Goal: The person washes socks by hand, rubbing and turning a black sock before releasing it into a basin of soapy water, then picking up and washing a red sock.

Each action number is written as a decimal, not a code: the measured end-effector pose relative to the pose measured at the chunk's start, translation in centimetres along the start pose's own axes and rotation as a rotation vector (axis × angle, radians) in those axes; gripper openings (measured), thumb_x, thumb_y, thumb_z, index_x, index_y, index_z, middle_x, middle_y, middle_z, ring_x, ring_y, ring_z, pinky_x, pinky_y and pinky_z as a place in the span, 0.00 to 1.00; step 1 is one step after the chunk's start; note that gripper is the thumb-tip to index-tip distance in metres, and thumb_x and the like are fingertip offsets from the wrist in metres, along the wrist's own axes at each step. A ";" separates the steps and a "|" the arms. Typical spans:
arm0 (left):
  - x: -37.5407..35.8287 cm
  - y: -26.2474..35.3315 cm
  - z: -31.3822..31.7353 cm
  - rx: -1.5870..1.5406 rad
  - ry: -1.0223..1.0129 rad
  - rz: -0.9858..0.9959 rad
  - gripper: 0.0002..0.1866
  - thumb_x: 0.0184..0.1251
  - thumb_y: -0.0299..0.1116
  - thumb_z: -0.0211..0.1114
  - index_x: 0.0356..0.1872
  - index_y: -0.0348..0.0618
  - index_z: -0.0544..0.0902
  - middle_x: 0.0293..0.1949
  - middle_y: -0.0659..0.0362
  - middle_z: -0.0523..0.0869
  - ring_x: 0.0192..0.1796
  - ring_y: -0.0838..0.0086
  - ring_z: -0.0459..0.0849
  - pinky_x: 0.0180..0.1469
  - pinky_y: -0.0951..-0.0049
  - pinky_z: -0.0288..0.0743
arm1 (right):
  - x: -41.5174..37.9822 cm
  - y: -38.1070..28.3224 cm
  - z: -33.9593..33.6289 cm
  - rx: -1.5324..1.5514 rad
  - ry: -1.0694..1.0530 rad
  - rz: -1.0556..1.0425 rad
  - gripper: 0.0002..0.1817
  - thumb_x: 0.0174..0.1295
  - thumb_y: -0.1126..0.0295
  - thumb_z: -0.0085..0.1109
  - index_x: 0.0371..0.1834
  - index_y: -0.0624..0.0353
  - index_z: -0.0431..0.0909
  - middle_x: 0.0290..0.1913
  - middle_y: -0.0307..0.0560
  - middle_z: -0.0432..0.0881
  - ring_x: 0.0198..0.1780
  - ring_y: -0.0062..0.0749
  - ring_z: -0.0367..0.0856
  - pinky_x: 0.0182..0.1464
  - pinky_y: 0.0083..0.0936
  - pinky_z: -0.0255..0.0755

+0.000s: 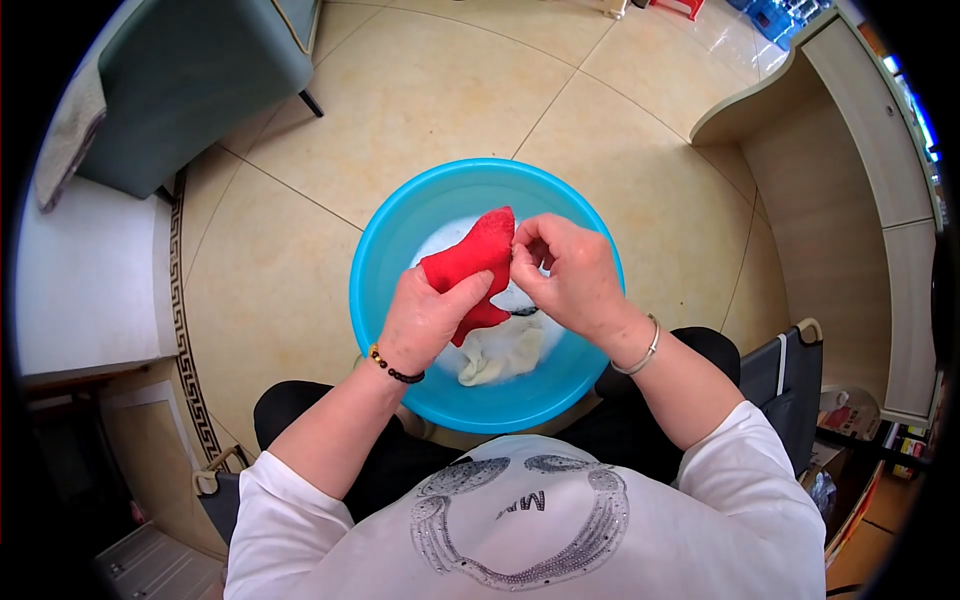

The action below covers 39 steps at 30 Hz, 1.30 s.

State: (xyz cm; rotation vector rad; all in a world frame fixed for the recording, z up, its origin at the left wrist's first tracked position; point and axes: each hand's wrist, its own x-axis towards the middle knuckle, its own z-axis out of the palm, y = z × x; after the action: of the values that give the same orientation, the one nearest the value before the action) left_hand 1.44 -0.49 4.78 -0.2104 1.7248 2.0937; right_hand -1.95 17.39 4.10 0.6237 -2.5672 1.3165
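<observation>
Two bare hands work above one blue basin (pixel 365 235), which stands on the tiled floor (pixel 440 100) between the person's two knees; one red cloth (pixel 478 248) is held up over the middle of the basin, clear of most of what lies inside; the left hand (pixel 425 310) is closed around its near left part, thumb laid flat across the front and the other fingers hidden behind; the right hand (pixel 575 270) is curled, thumb and forefinger brought together in a pinch at the cloth's right edge; below, the basin holds white suds (pixel 440 235), one pale cloth (pixel 505 350) lying crumpled toward the near side, and one small dark patch (pixel 523 311) that is too covered to identify; each wrist carries one ornament, a beaded bracelet (pixel 399 374) on the left and a metal bangle (pixel 642 355) on the right; one grey-blue chair (pixel 205 80) stands at the upper left, well apart from the basin.
</observation>
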 end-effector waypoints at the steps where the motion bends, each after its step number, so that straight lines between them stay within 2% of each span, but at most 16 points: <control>1: -0.1 0.1 0.0 -0.032 -0.005 -0.031 0.17 0.65 0.28 0.60 0.53 0.35 0.77 0.44 0.58 0.83 0.43 0.74 0.83 0.42 0.72 0.82 | 0.0 0.5 0.1 -0.058 0.031 -0.013 0.05 0.49 0.75 0.61 0.28 0.58 0.74 0.24 0.43 0.79 0.23 0.32 0.80 0.26 0.25 0.72; 6: 0.0 -0.4 -0.3 -0.185 0.025 0.029 0.16 0.64 0.27 0.61 0.52 0.35 0.78 0.42 0.59 0.83 0.42 0.74 0.83 0.42 0.71 0.82 | 0.7 0.5 -0.9 -0.079 0.083 0.030 0.05 0.50 0.76 0.60 0.29 0.59 0.75 0.24 0.45 0.79 0.25 0.35 0.80 0.27 0.26 0.73; 8: 0.0 -0.1 -0.3 -0.199 0.037 0.016 0.15 0.64 0.27 0.61 0.51 0.35 0.78 0.42 0.59 0.83 0.41 0.74 0.83 0.41 0.72 0.82 | 0.6 -0.3 -0.7 0.049 0.013 -0.122 0.05 0.51 0.76 0.61 0.32 0.59 0.77 0.26 0.46 0.80 0.27 0.38 0.80 0.28 0.27 0.73; 11: 0.0 0.1 -0.2 -0.045 0.049 -0.044 0.15 0.64 0.27 0.61 0.50 0.34 0.78 0.42 0.58 0.83 0.39 0.73 0.84 0.40 0.73 0.83 | 0.1 -0.3 0.2 -0.070 0.015 -0.244 0.06 0.51 0.75 0.62 0.33 0.59 0.78 0.26 0.46 0.80 0.28 0.39 0.80 0.29 0.28 0.74; 13: 0.1 0.1 0.2 0.008 0.059 0.020 0.14 0.65 0.28 0.60 0.49 0.33 0.79 0.42 0.56 0.83 0.37 0.73 0.85 0.38 0.74 0.83 | 0.0 0.1 0.4 -0.103 0.029 -0.279 0.07 0.51 0.75 0.63 0.33 0.59 0.78 0.27 0.46 0.81 0.28 0.39 0.80 0.29 0.29 0.74; 17: -0.1 0.4 0.6 0.116 0.078 0.009 0.14 0.65 0.28 0.59 0.50 0.33 0.79 0.42 0.56 0.83 0.40 0.74 0.84 0.38 0.75 0.83 | 0.0 0.0 0.6 -0.202 0.072 -0.391 0.06 0.48 0.76 0.62 0.29 0.58 0.77 0.25 0.44 0.80 0.26 0.37 0.79 0.27 0.29 0.72; 19: 0.4 -0.8 0.5 0.123 0.080 0.142 0.14 0.66 0.28 0.59 0.50 0.34 0.79 0.42 0.57 0.83 0.42 0.76 0.83 0.37 0.76 0.83 | -0.2 -0.1 0.5 -0.250 0.034 -0.379 0.07 0.46 0.77 0.63 0.30 0.58 0.77 0.26 0.44 0.81 0.27 0.37 0.80 0.28 0.28 0.73; 24: 0.7 -1.7 0.0 0.377 0.055 0.236 0.15 0.66 0.27 0.58 0.52 0.37 0.79 0.41 0.59 0.83 0.42 0.79 0.83 0.37 0.77 0.82 | -0.3 0.1 0.7 -0.328 -0.025 -0.356 0.09 0.44 0.77 0.64 0.30 0.58 0.77 0.26 0.44 0.82 0.27 0.38 0.81 0.28 0.27 0.74; 26: 0.6 -1.5 0.1 0.404 0.055 0.305 0.15 0.66 0.27 0.57 0.52 0.38 0.79 0.41 0.59 0.83 0.40 0.79 0.83 0.36 0.78 0.82 | 0.0 0.2 0.6 -0.271 0.017 -0.292 0.05 0.46 0.75 0.61 0.23 0.57 0.73 0.19 0.43 0.76 0.21 0.35 0.76 0.23 0.28 0.69; 27: 0.3 -0.7 0.3 0.287 0.047 0.180 0.15 0.66 0.28 0.57 0.53 0.38 0.79 0.41 0.59 0.83 0.38 0.79 0.83 0.35 0.78 0.81 | 0.1 0.1 0.6 -0.271 0.017 -0.292 0.05 0.46 0.75 0.61 0.23 0.57 0.73 0.19 0.43 0.76 0.21 0.35 0.76 0.23 0.28 0.69; 28: 0.1 -0.1 0.5 0.170 0.038 0.056 0.15 0.66 0.28 0.57 0.53 0.39 0.79 0.41 0.59 0.83 0.35 0.78 0.84 0.34 0.78 0.81 | 0.2 -0.1 0.5 -0.129 0.029 -0.147 0.05 0.47 0.75 0.61 0.24 0.57 0.73 0.20 0.44 0.77 0.22 0.34 0.77 0.24 0.27 0.70; 29: 0.0 0.3 0.7 0.169 0.040 0.057 0.15 0.66 0.28 0.57 0.53 0.39 0.79 0.41 0.59 0.83 0.35 0.78 0.84 0.34 0.78 0.81 | 0.3 -0.2 0.4 0.013 0.040 -0.003 0.05 0.48 0.75 0.61 0.24 0.58 0.73 0.20 0.45 0.77 0.22 0.34 0.78 0.24 0.26 0.71; 31: 0.0 0.8 0.8 -0.013 0.015 -0.024 0.14 0.63 0.29 0.60 0.48 0.37 0.80 0.38 0.60 0.83 0.38 0.79 0.82 0.32 0.77 0.82 | 0.3 -0.4 0.3 0.062 0.006 0.043 0.04 0.49 0.76 0.60 0.25 0.58 0.73 0.21 0.45 0.78 0.22 0.32 0.79 0.25 0.24 0.71; 35: 0.3 -0.4 -0.1 -0.035 0.018 -0.088 0.15 0.63 0.30 0.61 0.49 0.36 0.80 0.39 0.60 0.83 0.39 0.78 0.83 0.34 0.76 0.82 | 0.2 0.3 0.4 0.259 -0.062 0.197 0.03 0.51 0.76 0.58 0.27 0.60 0.74 0.20 0.43 0.78 0.22 0.24 0.78 0.27 0.19 0.72; 37: 0.5 -1.1 -0.7 -0.126 0.004 -0.024 0.14 0.64 0.29 0.62 0.50 0.36 0.79 0.43 0.59 0.83 0.43 0.74 0.83 0.47 0.73 0.77 | 0.6 0.9 0.2 0.305 -0.021 0.269 0.03 0.52 0.75 0.58 0.27 0.61 0.74 0.20 0.41 0.78 0.23 0.22 0.77 0.28 0.19 0.71; 39: 0.5 -1.0 -1.0 -0.193 0.001 -0.046 0.15 0.64 0.30 0.63 0.50 0.36 0.78 0.45 0.59 0.83 0.46 0.74 0.82 0.49 0.72 0.76 | 1.0 1.5 -0.3 0.348 0.027 0.365 0.03 0.54 0.75 0.57 0.28 0.63 0.74 0.21 0.39 0.77 0.24 0.18 0.75 0.29 0.17 0.70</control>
State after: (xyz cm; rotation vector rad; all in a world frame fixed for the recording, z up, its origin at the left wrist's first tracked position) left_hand 1.29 -1.15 3.45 -0.3049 1.5028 2.2263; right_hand -3.52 18.09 3.53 0.1835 -2.5300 1.8971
